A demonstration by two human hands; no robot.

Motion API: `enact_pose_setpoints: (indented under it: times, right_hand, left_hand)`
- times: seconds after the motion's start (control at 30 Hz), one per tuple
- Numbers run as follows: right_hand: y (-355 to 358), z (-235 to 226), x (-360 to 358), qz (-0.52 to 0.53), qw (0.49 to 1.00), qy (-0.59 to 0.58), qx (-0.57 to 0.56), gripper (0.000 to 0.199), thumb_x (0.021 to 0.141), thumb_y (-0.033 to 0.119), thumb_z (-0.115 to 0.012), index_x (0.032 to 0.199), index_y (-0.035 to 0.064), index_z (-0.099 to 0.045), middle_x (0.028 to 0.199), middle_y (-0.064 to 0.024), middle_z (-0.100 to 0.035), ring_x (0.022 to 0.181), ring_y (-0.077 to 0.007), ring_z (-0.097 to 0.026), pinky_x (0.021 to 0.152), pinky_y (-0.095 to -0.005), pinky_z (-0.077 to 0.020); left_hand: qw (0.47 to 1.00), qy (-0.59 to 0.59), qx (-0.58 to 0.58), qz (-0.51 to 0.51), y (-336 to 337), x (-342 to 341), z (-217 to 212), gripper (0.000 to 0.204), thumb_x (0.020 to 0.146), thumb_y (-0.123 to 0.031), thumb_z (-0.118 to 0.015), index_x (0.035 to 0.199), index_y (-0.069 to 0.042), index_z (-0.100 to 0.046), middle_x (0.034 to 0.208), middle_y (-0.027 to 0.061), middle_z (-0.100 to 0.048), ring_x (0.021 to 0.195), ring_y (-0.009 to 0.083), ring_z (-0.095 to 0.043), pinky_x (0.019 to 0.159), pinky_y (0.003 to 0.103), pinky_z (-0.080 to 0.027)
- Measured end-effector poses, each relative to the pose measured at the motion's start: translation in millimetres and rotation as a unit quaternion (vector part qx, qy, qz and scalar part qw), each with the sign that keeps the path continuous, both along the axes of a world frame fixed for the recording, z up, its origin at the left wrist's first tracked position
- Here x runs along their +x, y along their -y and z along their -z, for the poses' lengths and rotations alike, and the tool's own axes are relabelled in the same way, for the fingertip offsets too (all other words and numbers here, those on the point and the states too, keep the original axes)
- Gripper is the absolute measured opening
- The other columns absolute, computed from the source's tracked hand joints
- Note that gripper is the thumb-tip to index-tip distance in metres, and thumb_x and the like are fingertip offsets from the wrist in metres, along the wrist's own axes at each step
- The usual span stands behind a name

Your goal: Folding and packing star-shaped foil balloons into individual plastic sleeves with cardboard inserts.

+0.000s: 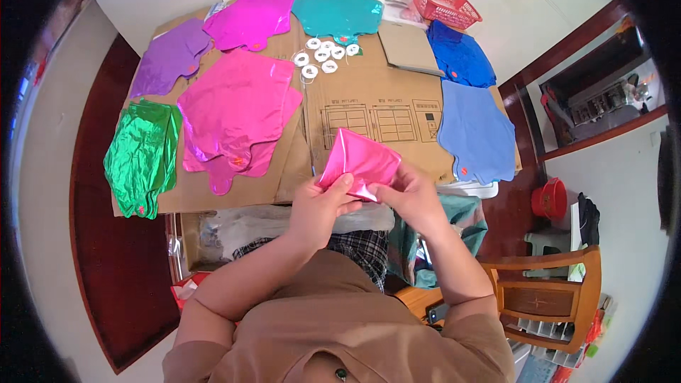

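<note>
Fingers of the left hand (317,211) and right hand (413,202) pinch the lower edge of a pink foil piece (363,162), thumbs on the near face. The piece is raised and tilted over the near part of the cardboard (418,117); it appears folded. Status, as judged: handling of this piece is under way, release not yet done; whether it is being folded or opened cannot be determined. Left of it lies a spread pink foil stack (234,103), then a green foil stack (144,156). Farther out lie a purple stack (170,57), magenta stack (250,20) and teal stack (338,13), with white ribbon rolls (324,52) before the teal. Right: a light blue stack (479,131) and dark blue stack (461,57), neither in hand.
</note>
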State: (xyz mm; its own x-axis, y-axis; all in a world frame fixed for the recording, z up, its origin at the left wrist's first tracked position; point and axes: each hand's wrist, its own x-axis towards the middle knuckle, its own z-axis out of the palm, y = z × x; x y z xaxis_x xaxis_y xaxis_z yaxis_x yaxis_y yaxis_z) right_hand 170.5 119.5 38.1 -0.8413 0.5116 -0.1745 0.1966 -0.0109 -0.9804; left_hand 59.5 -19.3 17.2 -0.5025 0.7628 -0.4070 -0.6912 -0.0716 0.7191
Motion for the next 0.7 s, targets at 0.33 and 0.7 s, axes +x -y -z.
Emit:
enact_pose_setpoints:
  times: [0.33, 0.7]
  right_hand:
    - [-13, 21, -28, -0.343, 0.752, -0.049, 0.561, 0.068, 0.089, 0.041, -0.053, 0.142, 0.0023, -0.036, 0.152, -0.0152, -0.028, 0.142, -0.0312, -0.021, 0.115, -0.0457, -0.0165]
    - [-39, 8, -38, -0.294, 0.940, -0.076, 0.156, 0.068, 0.097, 0.051, -0.032, 0.145, 0.0028, -0.031, 0.154, -0.0147, -0.024, 0.144, -0.0301, -0.018, 0.116, -0.0460, -0.0113]
  left_hand:
    - [0.993, 0.109, -0.031, -0.024, 4, 40, 44, 0.023, 0.095, -0.005, -0.045, 0.116, -0.001, -0.054, 0.110, 0.0118, -0.063, 0.096, 0.0225, -0.065, 0.085, 0.037, -0.055]
    - [0.990, 0.130, 0.010, -0.046, 3, 38, 55, 0.023, 0.094, -0.019, -0.059, 0.112, -0.004, -0.058, 0.104, 0.0097, -0.065, 0.091, 0.0202, -0.065, 0.079, 0.035, -0.055]
